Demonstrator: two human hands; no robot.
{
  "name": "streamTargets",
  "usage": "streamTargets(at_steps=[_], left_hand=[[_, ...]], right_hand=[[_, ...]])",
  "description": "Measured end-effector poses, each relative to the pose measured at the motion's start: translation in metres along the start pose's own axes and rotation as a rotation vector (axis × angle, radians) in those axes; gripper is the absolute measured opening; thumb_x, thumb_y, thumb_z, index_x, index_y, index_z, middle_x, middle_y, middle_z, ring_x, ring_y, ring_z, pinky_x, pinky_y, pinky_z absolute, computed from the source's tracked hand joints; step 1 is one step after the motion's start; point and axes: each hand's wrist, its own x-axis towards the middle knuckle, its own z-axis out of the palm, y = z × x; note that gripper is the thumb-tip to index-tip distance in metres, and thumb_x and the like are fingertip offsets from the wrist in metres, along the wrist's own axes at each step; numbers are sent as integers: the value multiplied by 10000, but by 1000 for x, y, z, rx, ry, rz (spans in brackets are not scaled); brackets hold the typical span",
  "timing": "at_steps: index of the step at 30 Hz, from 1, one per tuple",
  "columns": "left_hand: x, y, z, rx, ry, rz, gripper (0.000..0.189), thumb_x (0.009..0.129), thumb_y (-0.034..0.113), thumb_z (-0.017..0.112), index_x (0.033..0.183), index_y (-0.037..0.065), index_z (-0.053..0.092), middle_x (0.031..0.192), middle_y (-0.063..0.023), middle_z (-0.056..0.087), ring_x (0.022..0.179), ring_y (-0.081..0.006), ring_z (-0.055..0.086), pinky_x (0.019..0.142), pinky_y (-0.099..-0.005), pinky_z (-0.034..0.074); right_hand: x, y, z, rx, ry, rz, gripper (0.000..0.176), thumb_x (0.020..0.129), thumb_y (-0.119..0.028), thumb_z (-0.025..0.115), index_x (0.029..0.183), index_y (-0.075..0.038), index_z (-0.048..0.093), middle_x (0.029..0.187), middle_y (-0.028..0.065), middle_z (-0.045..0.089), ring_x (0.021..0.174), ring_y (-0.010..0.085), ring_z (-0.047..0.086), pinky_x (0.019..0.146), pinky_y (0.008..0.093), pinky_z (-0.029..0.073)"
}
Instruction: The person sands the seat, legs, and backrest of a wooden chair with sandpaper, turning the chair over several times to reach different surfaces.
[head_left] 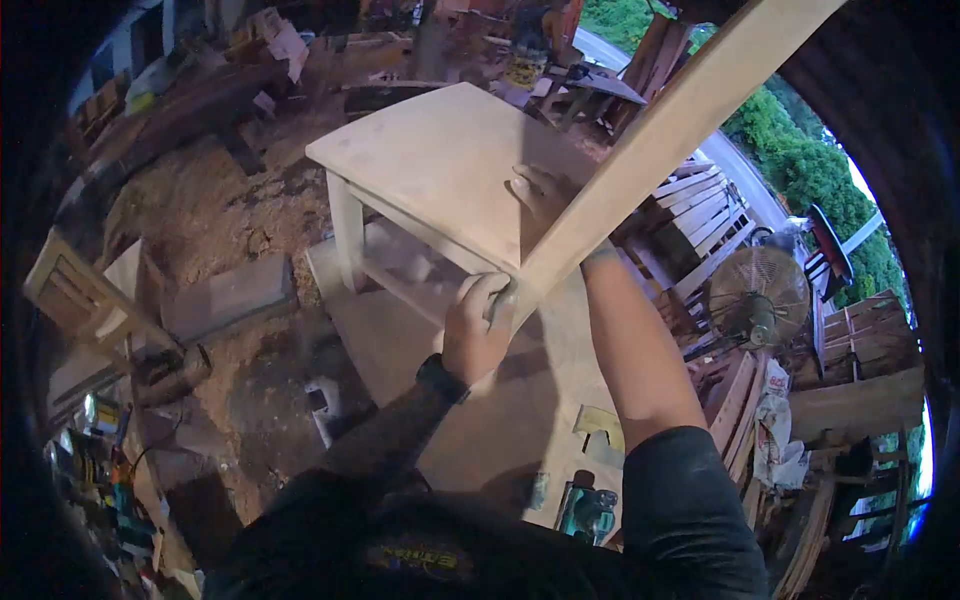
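Note:
A pale, unpainted wooden chair (430,150) stands in front of me on a flat wooden board (370,345), its long back post (680,130) slanting up to the upper right. My left hand (480,325), with a dark watch on its wrist, is closed at the seat corner where the post joins. A small greyish patch shows between its curled fingers; I cannot make out what it is. My right hand (545,192) reaches behind the post and lies on the seat with its fingers apart. The post hides part of that arm.
A pedestal fan (758,300) stands at the right, near stacked wood (700,215) and a white sack (775,420). Bottles (585,510) and a yellowish piece (598,432) lie close to my body. Another wooden chair (100,290) is at the left, by a sawdust-covered floor (210,215).

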Motion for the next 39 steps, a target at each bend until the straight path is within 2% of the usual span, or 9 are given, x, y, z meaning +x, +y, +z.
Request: streamTargets(at_steps=[5,10,14,17,20,26,31,34,39], left_hand=[[0,15,6,2,51,-146,217,979,117,664,1139,-26,699,1101,-213,717,1013,-396,699,877,-431,558],[-13,-15,5,125,27,-28,230,981,88,628,1168,-18,709,1122,-218,716,1021,-414,692,903,-452,548],[-6,-7,6,112,10,-43,269,978,79,615,1212,-12,712,1135,-220,718,1031,-413,692,931,-469,542],[-9,-14,0,251,6,206,297,978,95,623,1242,-6,714,1160,-217,724,1076,-393,695,951,-458,539],[-25,-29,7,132,-42,-59,297,1019,85,611,1271,-54,685,1153,-236,731,1070,-400,708,954,-429,548],[-31,-40,4,112,-12,94,355,943,-12,607,1286,-21,700,1236,-202,725,1135,-385,692,988,-419,544],[-16,-11,-1,22,-17,59,438,914,-31,616,1348,-22,672,1265,-212,715,1169,-399,686,1014,-421,541],[-41,-36,-3,3,-71,36,497,897,-42,616,1390,-2,657,1288,-224,701,1190,-402,679,1015,-426,542],[-41,-28,-5,-13,-90,2,568,865,-82,594,1420,22,650,1331,-232,678,1220,-405,665,1029,-420,539]], right_hand=[[1,-8,-3,48,45,0,475,1058,-456,612,1329,-82,722,1312,190,725,1207,383,692,1066,458,513],[-2,-26,-21,141,-28,74,488,1052,-472,620,1349,-98,719,1374,189,699,1256,372,674,1104,444,495],[2,-17,-8,187,-63,173,645,984,-621,641,1385,-121,704,1530,173,591,1431,367,533,1243,466,359],[-3,-10,2,196,-61,161,615,987,-588,656,1398,-133,698,1521,172,602,1405,365,564,1222,450,387],[-1,-36,-33,143,-104,177,551,1012,-518,663,1424,-153,682,1496,169,631,1394,338,589,1195,418,418],[0,-30,-29,146,-135,183,571,1007,-522,660,1438,-148,668,1538,166,594,1438,320,550,1210,402,395],[-5,-44,-37,219,-149,211,545,1002,-497,666,1405,-132,689,1543,187,583,1438,331,548,1204,409,402],[-3,-48,-45,238,-139,207,680,956,-577,685,1433,-92,663,1504,208,610,1409,371,567,1206,455,413],[0,-45,-45,234,-147,171,595,976,-495,690,1372,-51,689,1476,203,630,1340,361,620,1146,429,458]])
